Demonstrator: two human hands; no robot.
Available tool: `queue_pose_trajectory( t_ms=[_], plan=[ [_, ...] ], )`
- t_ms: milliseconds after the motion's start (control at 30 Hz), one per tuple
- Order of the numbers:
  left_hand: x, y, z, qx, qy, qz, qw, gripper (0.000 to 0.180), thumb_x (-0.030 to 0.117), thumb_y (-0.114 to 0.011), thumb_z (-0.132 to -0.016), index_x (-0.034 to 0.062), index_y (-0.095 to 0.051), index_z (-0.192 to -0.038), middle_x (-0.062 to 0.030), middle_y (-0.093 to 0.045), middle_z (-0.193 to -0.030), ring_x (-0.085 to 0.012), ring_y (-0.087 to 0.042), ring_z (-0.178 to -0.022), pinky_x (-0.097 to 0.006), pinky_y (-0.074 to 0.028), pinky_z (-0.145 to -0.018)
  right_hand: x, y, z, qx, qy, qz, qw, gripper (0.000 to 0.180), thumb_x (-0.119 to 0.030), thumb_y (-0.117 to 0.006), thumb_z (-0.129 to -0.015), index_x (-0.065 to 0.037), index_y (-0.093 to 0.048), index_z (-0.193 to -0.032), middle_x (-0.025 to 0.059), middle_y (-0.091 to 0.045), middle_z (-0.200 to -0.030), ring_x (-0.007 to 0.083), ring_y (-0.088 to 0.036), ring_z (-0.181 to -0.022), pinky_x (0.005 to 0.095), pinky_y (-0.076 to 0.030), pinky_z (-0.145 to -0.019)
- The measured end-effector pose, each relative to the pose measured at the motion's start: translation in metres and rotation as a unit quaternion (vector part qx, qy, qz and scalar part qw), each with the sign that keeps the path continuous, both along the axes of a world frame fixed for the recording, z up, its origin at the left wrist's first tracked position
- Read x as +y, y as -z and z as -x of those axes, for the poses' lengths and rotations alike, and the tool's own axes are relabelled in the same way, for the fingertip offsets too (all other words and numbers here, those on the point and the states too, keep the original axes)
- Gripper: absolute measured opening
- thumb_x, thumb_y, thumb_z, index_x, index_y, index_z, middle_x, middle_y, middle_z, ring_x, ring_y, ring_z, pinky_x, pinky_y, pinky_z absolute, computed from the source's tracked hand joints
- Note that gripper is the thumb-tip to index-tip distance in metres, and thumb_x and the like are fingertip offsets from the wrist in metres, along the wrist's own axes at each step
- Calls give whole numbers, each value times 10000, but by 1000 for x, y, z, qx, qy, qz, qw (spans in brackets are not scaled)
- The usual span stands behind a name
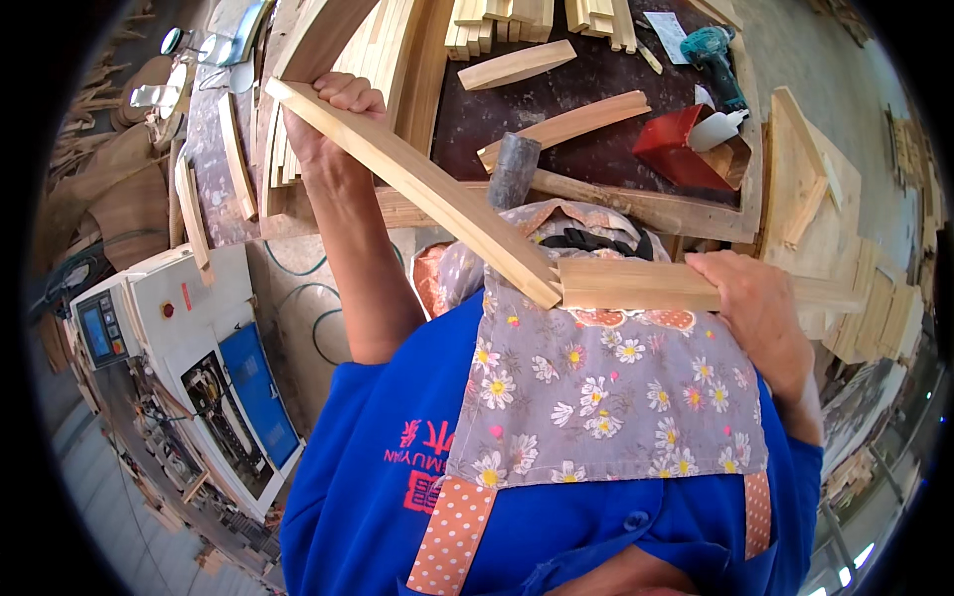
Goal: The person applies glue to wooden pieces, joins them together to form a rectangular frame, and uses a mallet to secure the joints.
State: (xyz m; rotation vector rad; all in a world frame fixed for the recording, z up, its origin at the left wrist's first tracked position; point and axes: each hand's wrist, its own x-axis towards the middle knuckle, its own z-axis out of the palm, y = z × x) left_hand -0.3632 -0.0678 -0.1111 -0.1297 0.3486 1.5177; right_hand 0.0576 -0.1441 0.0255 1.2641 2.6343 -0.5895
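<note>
My left hand (343, 109) is closed around a pale wooden slat (417, 179) at its far-left end. Another wooden piece (318, 40) meets that end at an angle and runs out of the top of the view. The slat slopes down to my chest, where its near end meets the end of a wooden rail (636, 285); a thin line shows between the two. My right hand (750, 308) grips this rail from above and holds it level across my flowered apron (596, 397). A mallet with a dark head (514, 171) and wooden handle (626, 204) lies just beyond.
The dark workbench (457, 124) carries loose curved wood pieces (517, 65), stacked strips (497, 25), a red container (676, 144) with a white bottle (717, 129), and a teal power drill (714, 60). At left stands a white-and-blue machine cabinet (199, 338). More boards (879, 288) stand at right.
</note>
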Motion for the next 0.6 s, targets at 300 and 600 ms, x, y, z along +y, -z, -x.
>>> queue_pose_trajectory(
  t_ms=[300,600],
  plan=[
    [9,-6,11,-4,-50,-17,999,243,265,-557,-817,112,-457,-657,32,-421,-533,-116,-384,-448,-270,-338,-483,-11,11,6,-3,78,-41,996,306,-113,-581,-773,-31,-606,-1067,112,-637,-921,272,-630,-885,362,-497,-755],
    [2,-2,23,-1,-101,-105,989,206,236,-570,-815,121,-476,-672,45,-443,-534,-103,-425,-468,-258,-350,-529,-18,20,9,36,114,-108,987,399,-84,-591,-747,-42,-579,-1144,113,-618,-947,277,-601,-927,365,-482,-783]
  ],
)
